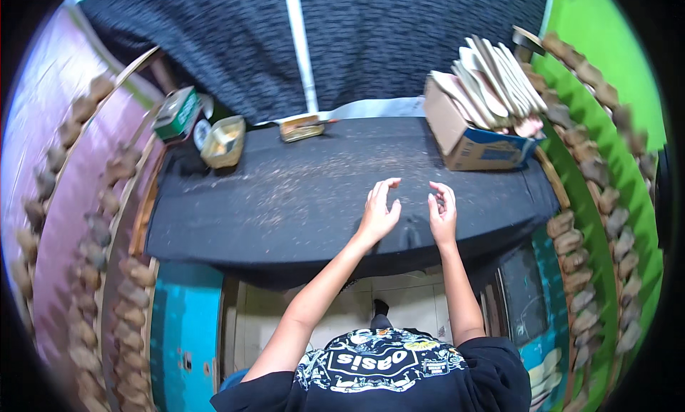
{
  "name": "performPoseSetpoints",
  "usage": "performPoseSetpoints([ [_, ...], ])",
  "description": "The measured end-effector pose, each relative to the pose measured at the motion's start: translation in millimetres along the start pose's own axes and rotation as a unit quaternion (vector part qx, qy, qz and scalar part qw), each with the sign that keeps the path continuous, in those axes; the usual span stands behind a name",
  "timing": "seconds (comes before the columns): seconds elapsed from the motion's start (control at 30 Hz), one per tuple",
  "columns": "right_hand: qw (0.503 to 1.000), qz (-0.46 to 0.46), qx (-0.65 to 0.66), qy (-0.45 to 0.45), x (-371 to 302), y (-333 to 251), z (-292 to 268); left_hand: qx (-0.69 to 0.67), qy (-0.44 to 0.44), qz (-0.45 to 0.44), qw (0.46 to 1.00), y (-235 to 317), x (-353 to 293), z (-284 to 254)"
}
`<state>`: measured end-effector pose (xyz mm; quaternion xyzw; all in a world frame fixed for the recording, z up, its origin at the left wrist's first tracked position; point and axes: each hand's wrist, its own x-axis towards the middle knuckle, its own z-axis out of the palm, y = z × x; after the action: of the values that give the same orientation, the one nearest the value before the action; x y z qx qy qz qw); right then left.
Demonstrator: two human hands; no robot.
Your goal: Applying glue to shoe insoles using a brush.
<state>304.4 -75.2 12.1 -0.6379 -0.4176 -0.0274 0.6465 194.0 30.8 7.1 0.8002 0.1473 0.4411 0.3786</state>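
Left hand (378,214) and right hand (443,212) are held above black cloth-covered surface (214,223), fingers curved, released; rectangular brown-and-blue cardboard box (492,151) placed far right.

- Shot from the wearer's head, through the left of two side-by-side fisheye cameras, upright and unmirrored.
- Aimed down and forward, over the cloth-covered table (214,230) toward the dark curtain (421,48) at top.
- Taken near enough to set the left hand (380,209) and right hand (442,209) mid-picture, just beyond the black shirt (385,362) at the lower edge.
- Spread from pink wall (43,112) to green wall (599,27), bowed toward the rim.
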Motion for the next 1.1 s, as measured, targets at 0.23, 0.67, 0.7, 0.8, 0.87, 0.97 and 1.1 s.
performPoseSetpoints([
  [0.23, 0.996, 0.004, 0.025, 0.083, 54.2, 37.6, -69.7, -0.083, -0.093, 0.043, 0.991, 15.7, 62.1, 73.6],
  [0.67, 0.979, -0.076, -0.029, 0.188, 161.9, 94.0, -127.1, -0.107, -0.081, 0.084, 0.987, 22.3, 156.2, 150.8],
  [0.7, 0.973, -0.092, -0.102, 0.186, 170.7, 85.0, -127.9, -0.099, -0.066, 0.1, 0.988, 20.6, 163.4, 155.0],
  [0.8, 0.947, -0.146, -0.208, 0.196, 198.9, 80.7, -140.6, -0.117, -0.073, 0.074, 0.988, 24.0, 179.2, 169.5],
  [0.87, 0.909, -0.193, -0.302, 0.214, 216.3, 80.3, -147.8, -0.117, -0.07, 0.086, 0.987, 24.4, 188.9, 178.2],
  [0.97, 0.867, -0.212, -0.398, 0.213, 237.7, 76.8, -149.4, -0.1, -0.086, 0.088, 0.987, 24.1, 199.9, 184.6],
  [1.1, 0.826, -0.249, -0.48, 0.159, 260.9, 80.9, -155.4, -0.091, -0.087, 0.1, 0.987, 26.3, 209.1, 192.0],
])
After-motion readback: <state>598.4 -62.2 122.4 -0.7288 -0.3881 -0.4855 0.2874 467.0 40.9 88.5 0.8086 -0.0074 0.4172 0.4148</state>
